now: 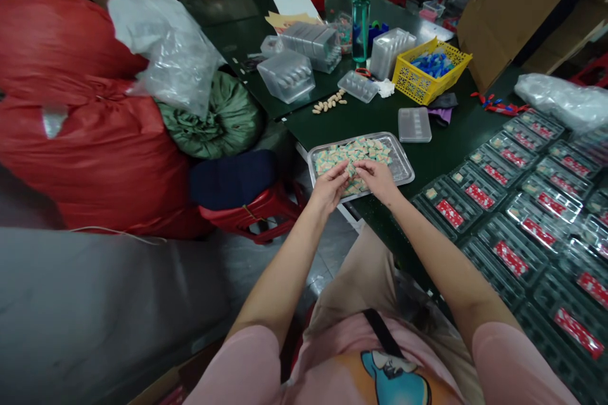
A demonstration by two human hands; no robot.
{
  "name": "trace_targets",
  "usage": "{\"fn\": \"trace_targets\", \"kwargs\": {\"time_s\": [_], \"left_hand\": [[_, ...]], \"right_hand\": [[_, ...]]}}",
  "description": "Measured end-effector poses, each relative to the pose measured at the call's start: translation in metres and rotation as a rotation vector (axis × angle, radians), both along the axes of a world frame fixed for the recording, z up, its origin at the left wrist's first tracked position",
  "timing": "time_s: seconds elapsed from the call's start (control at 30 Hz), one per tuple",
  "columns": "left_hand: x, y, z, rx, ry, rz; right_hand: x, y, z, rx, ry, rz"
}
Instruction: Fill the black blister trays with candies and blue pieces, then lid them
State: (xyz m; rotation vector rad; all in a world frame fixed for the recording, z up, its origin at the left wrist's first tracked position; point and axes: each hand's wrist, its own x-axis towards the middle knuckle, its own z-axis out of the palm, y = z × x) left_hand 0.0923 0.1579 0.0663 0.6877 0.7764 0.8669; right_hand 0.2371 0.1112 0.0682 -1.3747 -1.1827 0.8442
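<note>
A shallow metal tray [403, 171] lies at the table's near edge, holding a heap of small beige and green pieces [365, 149]. Over its front part my left hand [331, 185] and my right hand [377, 181] meet, fingertips close together. Between them is a small beige-green piece [351, 169], pinched by both hands. Its exact kind is too small to make out, and the fingers partly cover it.
Clear plastic packs with red-and-white parts [494, 174] stand in rows at the right. Beyond the tray are peanut-like pieces [327, 102], clear plastic boxes [287, 76], a green bottle [360, 19] and a yellow basket [418, 79]. Red sacks [71, 139] and a stool [247, 218] stand left.
</note>
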Motion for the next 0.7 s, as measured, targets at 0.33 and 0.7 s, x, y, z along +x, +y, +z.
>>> {"fn": "trace_targets", "kwargs": {"time_s": [0.33, 0.7], "left_hand": [[0.003, -0.001, -0.003, 0.119, 0.052, 0.046], [0.012, 0.003, 0.005, 0.096, 0.033, 0.075]], "right_hand": [[0.004, 0.002, 0.005, 0.046, -0.200, -0.094], [0.004, -0.004, 0.011, 0.097, -0.137, -0.067]]}}
